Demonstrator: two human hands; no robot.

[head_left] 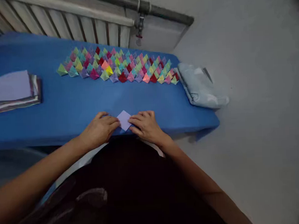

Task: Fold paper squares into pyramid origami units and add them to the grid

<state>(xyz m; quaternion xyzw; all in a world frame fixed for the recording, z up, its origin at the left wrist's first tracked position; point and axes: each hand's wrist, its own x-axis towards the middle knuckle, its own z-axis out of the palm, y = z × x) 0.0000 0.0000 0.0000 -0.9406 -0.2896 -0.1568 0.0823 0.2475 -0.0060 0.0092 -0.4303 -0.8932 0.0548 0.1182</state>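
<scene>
A small lavender paper square (pixel 124 120) lies turned like a diamond near the front edge of the blue-covered table (pixel 89 98). My left hand (pixel 100 129) holds its left corner, with the fingers together and curled. On the right corner, the fingers of my right hand (pixel 145 125) press close together, the thumb just below them. Both hands rest on the table, and the fingertips hide the side corners of the paper. Beyond them stand rows of several folded paper pieces (pixel 122 77) in many colours.
At the left lies a stack of lavender and other sheets (pixel 11 87). A pale plastic-wrapped package (pixel 200 86) sits at the table's right end. Behind the table are a radiator (pixel 83 29) and a pipe (pixel 165 13) with a valve (pixel 140 25).
</scene>
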